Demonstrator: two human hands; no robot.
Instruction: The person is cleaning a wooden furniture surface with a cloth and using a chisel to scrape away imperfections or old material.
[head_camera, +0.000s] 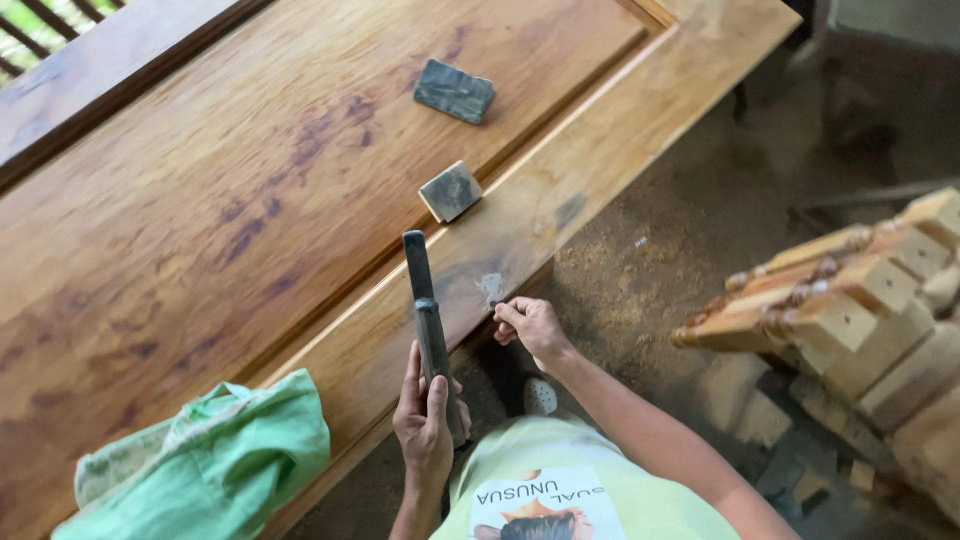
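Observation:
My left hand (425, 420) grips the handle of a dark metal chisel-like tool (423, 300), its blade pointing away from me over a large wooden door panel (200, 200). My right hand (530, 325) rests on the door's outer frame, fingertips pinched at a small pale grey patch (492, 288) on the wood. Two sanding blocks lie on the door: a small one (450, 191) just beyond the tool's tip and a darker flat one (454, 91) farther away.
A crumpled green cloth (210, 465) lies on the door at the lower left. Turned wooden legs and blocks (850, 310) are stacked on the floor to the right. Sawdust (620, 280) covers the ground beside the door's edge.

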